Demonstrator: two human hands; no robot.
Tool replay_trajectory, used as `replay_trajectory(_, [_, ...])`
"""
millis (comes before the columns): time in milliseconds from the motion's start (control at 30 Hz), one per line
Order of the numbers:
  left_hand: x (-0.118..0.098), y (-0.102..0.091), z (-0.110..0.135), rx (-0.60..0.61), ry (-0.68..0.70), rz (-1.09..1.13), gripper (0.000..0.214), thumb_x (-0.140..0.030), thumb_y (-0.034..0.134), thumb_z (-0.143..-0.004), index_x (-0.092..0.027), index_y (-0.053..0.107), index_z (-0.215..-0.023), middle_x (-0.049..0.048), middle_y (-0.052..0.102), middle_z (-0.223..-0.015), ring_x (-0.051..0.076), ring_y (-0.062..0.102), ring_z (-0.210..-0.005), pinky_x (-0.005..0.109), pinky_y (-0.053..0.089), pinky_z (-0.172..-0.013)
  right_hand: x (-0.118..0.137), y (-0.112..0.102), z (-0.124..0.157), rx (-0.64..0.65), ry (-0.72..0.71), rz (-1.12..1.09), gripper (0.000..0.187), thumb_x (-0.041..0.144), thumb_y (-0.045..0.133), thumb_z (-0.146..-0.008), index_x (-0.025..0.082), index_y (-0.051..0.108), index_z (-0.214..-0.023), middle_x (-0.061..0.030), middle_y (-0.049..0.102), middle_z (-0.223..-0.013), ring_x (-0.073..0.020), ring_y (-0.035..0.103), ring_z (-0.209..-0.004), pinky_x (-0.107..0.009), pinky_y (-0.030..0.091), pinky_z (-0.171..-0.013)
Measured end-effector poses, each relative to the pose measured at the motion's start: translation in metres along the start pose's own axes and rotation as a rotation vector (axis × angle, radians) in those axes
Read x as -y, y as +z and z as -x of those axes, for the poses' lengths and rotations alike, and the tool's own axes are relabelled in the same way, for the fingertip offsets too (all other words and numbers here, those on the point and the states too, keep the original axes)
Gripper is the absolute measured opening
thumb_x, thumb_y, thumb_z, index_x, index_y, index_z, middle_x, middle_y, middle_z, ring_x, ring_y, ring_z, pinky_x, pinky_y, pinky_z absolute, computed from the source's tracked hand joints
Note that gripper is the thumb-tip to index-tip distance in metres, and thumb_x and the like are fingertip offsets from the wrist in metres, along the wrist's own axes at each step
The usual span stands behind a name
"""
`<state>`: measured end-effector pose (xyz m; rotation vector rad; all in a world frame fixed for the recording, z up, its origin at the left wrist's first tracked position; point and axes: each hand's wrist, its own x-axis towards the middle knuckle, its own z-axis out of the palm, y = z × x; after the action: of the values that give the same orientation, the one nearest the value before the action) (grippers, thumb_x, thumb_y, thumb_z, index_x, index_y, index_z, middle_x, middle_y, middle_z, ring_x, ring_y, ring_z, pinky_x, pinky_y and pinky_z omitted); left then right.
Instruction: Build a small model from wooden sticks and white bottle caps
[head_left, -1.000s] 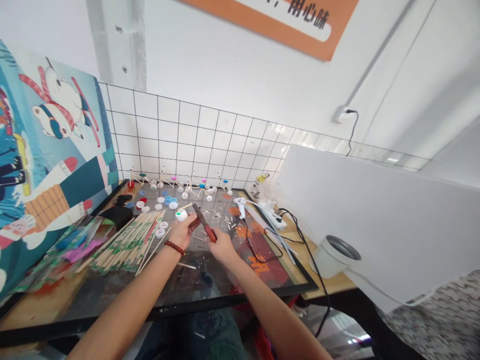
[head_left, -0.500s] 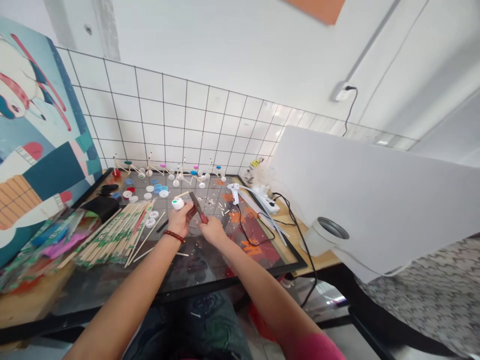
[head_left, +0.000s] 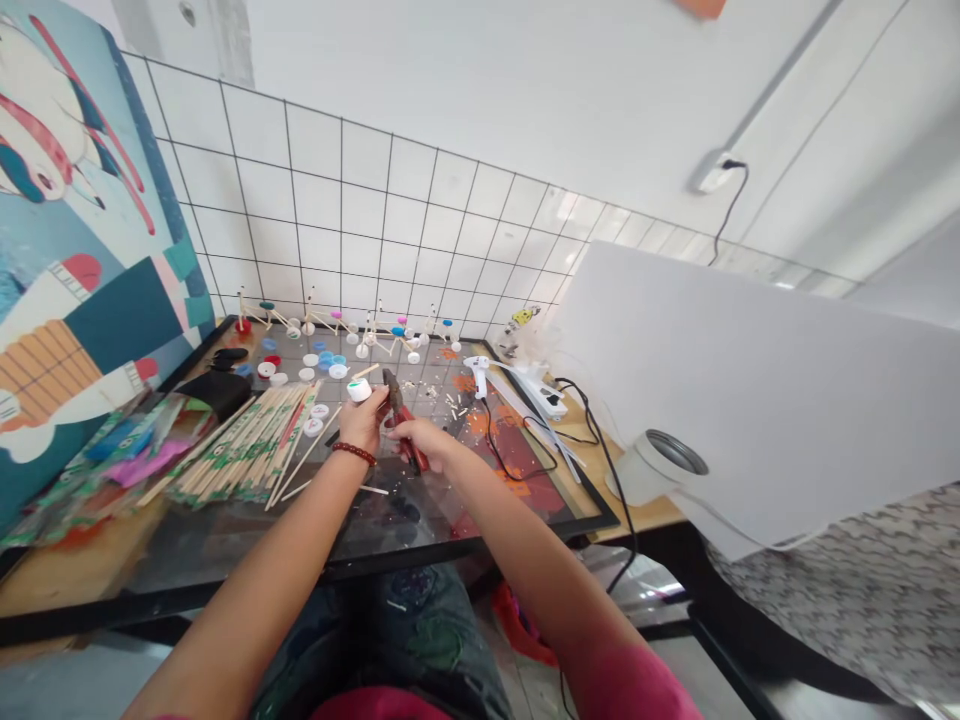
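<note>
My left hand [head_left: 361,422], with a red bead bracelet at its wrist, is closed on a white bottle cap [head_left: 360,391] that shows a green spot. A short wooden stick [head_left: 367,371] sticks up just behind the cap; whether the two are joined I cannot tell. Red-handled pliers [head_left: 393,393] are in my right hand [head_left: 424,441], their dark jaws pointing away from me beside my left fingertips. What lies between the jaws, if anything, is too small to make out.
Wrapped chopsticks [head_left: 244,440] lie left of my hands, with loose bottle caps [head_left: 339,371] behind. Small stick-and-cap figures [head_left: 399,331] line the table's back. A white glue gun [head_left: 478,374], its cord and a power strip [head_left: 546,400] occupy the right, near a white container [head_left: 660,465].
The pliers have turned in my right hand, and both red handles now show, spread apart. The view has tipped slightly downward. My left hand still holds the cap.
</note>
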<state>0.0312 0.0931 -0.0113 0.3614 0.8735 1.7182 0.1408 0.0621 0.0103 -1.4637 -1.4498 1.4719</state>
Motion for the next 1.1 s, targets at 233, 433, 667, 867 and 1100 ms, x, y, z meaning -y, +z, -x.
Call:
replay_trajectory(233, [-0.001, 0.005, 0.004, -0.004, 0.054, -0.032, 0.024, -0.01, 0.088, -0.069, -0.021, 0.066, -0.069, -0.0002, 0.07, -0.067, 0.014, 0.067, -0.069, 0.03, 0.055, -0.074, 0.009, 0.0, 0.015, 0.04, 0.137, -0.183, 0.031, 0.008, 0.058, -0.063, 0.021, 0.054, -0.091, 0.0068, 0.051, -0.065, -0.0136, 0.055, -0.065, -0.031, 0.052, -0.073])
replay_trajectory(433, [0.003, 0.008, 0.006, -0.017, 0.087, -0.054, 0.026, -0.007, 0.089, -0.067, -0.021, 0.068, -0.07, -0.0033, 0.069, -0.066, 0.012, 0.063, -0.065, 0.027, 0.049, -0.068, 0.011, 0.006, 0.025, 0.009, 0.187, -0.272, 0.021, 0.009, 0.058, -0.063, 0.023, 0.047, -0.073, 0.0064, 0.043, -0.056, -0.013, 0.042, -0.051, -0.026, 0.044, -0.058])
replay_trajectory(667, [-0.019, 0.002, -0.004, -0.018, 0.085, 0.031, 0.027, -0.006, 0.086, -0.069, -0.017, 0.062, -0.071, -0.0064, 0.063, -0.064, 0.008, 0.059, -0.064, 0.026, 0.053, -0.077, 0.01, 0.007, 0.053, 0.154, 0.155, -0.421, 0.013, 0.013, 0.061, -0.074, 0.022, 0.055, -0.08, 0.0012, 0.058, -0.069, -0.0162, 0.059, -0.063, -0.029, 0.05, -0.065])
replay_trajectory(867, [-0.031, -0.006, 0.001, 0.099, -0.01, 0.052, 0.026, -0.006, 0.09, -0.067, -0.016, 0.067, -0.074, -0.0028, 0.069, -0.069, 0.01, 0.064, -0.068, 0.026, 0.056, -0.074, -0.018, -0.031, 0.037, -0.179, -0.19, 0.407, 0.026, 0.029, 0.077, -0.08, 0.023, 0.066, -0.103, -0.0046, 0.067, -0.099, -0.025, 0.064, -0.101, -0.034, 0.05, -0.085])
replay_trajectory(1100, [-0.028, -0.013, 0.005, 0.133, -0.108, 0.059, 0.019, -0.005, 0.084, -0.076, -0.014, 0.068, -0.074, 0.0004, 0.071, -0.072, 0.011, 0.066, -0.069, 0.027, 0.057, -0.073, -0.056, -0.074, 0.011, -0.407, -0.087, 0.944, 0.042, 0.043, 0.072, -0.094, 0.015, 0.065, -0.125, -0.0198, 0.066, -0.126, -0.031, 0.065, -0.115, -0.038, 0.047, -0.096])
